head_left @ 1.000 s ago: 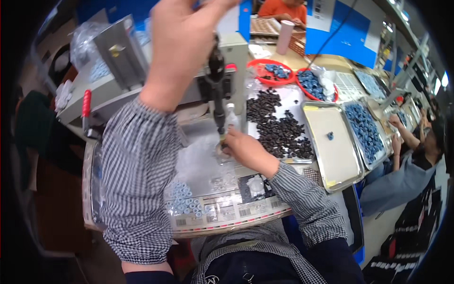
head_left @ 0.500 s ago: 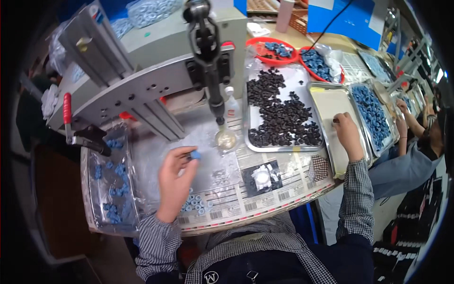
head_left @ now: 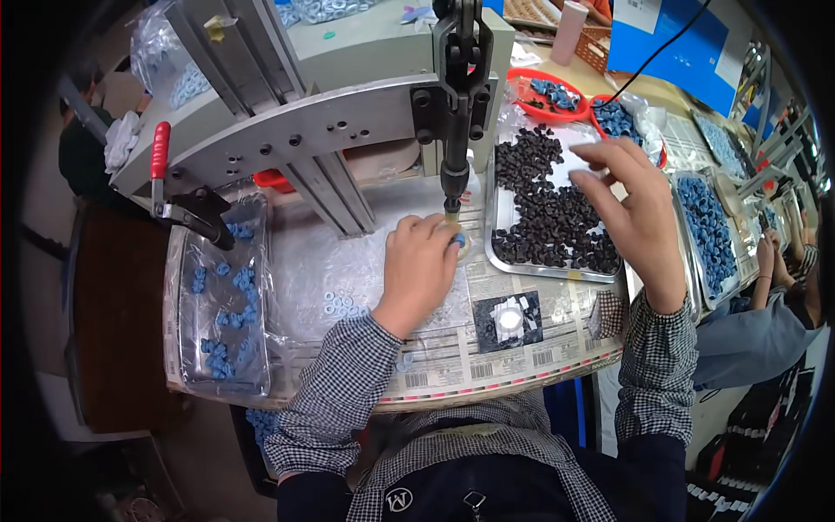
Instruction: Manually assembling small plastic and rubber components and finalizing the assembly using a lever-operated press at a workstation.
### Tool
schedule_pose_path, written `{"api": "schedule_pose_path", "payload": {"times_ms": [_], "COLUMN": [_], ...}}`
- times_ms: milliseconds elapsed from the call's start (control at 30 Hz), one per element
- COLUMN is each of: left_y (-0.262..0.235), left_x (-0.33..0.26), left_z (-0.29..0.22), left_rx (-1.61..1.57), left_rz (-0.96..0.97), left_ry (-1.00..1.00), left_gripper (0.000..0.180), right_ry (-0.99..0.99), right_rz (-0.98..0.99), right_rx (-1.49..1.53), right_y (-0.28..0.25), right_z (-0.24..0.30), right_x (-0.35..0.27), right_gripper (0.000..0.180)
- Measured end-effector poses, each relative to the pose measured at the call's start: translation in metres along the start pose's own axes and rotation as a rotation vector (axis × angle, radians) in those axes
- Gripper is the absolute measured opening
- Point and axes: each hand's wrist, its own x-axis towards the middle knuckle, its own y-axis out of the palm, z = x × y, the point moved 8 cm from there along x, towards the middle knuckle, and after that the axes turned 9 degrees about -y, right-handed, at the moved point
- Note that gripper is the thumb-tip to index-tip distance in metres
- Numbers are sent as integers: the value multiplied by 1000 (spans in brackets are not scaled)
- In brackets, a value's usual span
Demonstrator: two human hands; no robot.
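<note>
Blue ring [head_left: 458,240] flat beneath vertical press rod [head_left: 453,165]

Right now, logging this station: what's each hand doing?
Left hand: closed on a small blue part under the press tip.
Right hand: open, empty, above the black parts.

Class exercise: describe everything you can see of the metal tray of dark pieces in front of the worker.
The shallow rectangular silver metal tray lies flat on the workbench, right of the vertical press tool. It has low raised rims and a shiny, reflective floor. A loose heap of small black pieces covers most of it, leaving bare metal along its left side. The right hand hovers above the heap with fingers spread; whether it touches any piece cannot be told. A second tray of blue parts lies beside it on the right.
</note>
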Motion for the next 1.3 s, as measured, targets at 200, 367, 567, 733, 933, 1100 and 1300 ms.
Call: {"api": "schedule_pose_path", "payload": {"times_ms": [200, 367, 567, 733, 933, 1100, 1300], "left_y": [-5, 5, 15, -2, -10, -5, -3], "left_x": [-8, -1, -2, -9, -8, -1, -1], "left_z": [-1, -2, 10, 8, -1, 2, 6], "left_rx": [75, -72, -89, -94, -143, -188, -90], "left_rz": [-15, 88, 46, 28, 59, 51, 122], "left_ry": [100, -15, -47, -28, -35, -19, -30], "left_gripper": [41, 51, 31, 28, 25, 22, 67], "right_ry": [-171, 155, -430, -604, -732, -143, 402], "right_rz": [-292, 70, -247, -452, -596, -445, 220], "right_rx": [482, 1099, 448, 572, 532, 742, 263], "right_y": [3, 2, -40, -16, 15, -6, 76], "right_z": [35, 55, 170, 184, 161, 61, -56], "right_x": [88, 144, 84, 20, -21, -37, -97], "right_gripper": [29, 64, 48, 22, 28, 28, 17]}}
